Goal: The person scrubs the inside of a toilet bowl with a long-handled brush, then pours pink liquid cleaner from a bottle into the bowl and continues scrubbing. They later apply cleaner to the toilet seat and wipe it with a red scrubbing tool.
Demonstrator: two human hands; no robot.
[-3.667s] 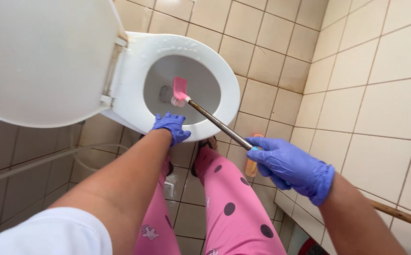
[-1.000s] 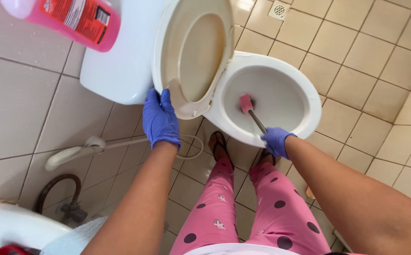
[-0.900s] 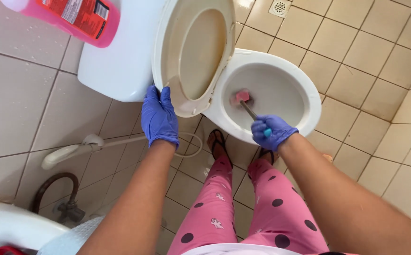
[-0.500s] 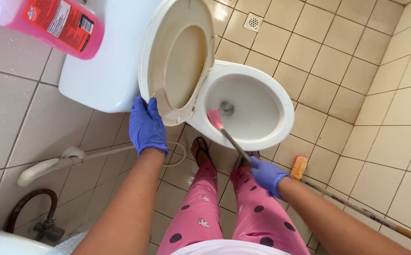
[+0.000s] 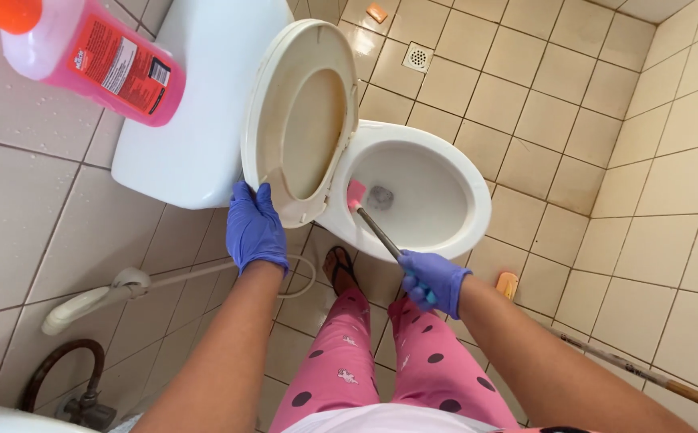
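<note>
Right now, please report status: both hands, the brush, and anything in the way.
Left hand holding raised seat. Right hand gripping brush, head inside bowl at near rim. Nothing in the way.

The raised seat [image 5: 301,120] blocks the bowl's [image 5: 461,180] left side at frame centre; the bowl stays open from the right and front. Bare floor tiles [image 5: 557,96] lie upper right. The tank [image 5: 197,120] and pink bottle [image 5: 96,60] crowd the upper left
</note>
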